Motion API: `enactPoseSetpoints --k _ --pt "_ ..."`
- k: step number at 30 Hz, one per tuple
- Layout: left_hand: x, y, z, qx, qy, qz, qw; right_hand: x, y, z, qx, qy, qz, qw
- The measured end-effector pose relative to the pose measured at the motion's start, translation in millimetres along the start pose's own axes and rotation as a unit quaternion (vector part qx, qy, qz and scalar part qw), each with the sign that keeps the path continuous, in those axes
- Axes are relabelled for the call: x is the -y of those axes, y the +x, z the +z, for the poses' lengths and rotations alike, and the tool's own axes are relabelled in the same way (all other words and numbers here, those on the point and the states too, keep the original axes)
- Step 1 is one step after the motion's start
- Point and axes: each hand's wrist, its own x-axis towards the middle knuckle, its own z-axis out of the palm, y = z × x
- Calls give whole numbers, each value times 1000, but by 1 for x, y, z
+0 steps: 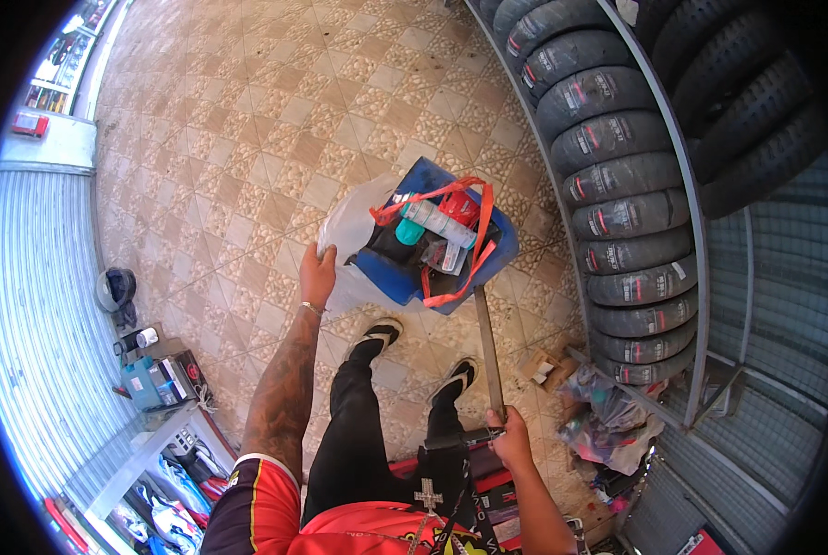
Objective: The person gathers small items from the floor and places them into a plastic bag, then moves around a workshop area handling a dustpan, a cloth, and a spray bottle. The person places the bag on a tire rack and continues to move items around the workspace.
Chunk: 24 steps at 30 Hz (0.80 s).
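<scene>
Far left, a corrugated shutter [35,305] runs down the wall, with a grey shelf [146,453] of small boxes below it. The left hand [318,271] is clenched on a white plastic bag [354,231] lying against a blue plastic stool [442,245], which is heaped with spray cans [437,220] and looped by a red strap [460,242]. The right hand [511,437] grips the lower end of a long metal bar [488,347] that reaches up to the stool. A rack of tyres [617,176] stands on the right. Tugging the bag could, I judge, tip the loaded stool and send cans rolling across the tiled floor [275,120].
</scene>
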Motion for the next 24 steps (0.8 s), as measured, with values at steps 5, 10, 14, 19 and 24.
enactPoseSetpoints --k 5,10,14,19,24 --pt "-2 8 -3 -9 -10 40 999 -29 2 -4 7 -5 13 1000" --pt "7 12 -8 -20 -51 41 998 -40 5 -16 -3 -91 -52 995" --pt "16 18 -12 -7 -69 36 997 -33 6 -26 -53 -184 -103 976" --pt "18 24 -15 -13 -99 9 995 -20 7 -26 -76 -243 -209 944" --pt "14 24 -19 -16 -132 7 991 -28 14 -13 -85 -254 -207 941"
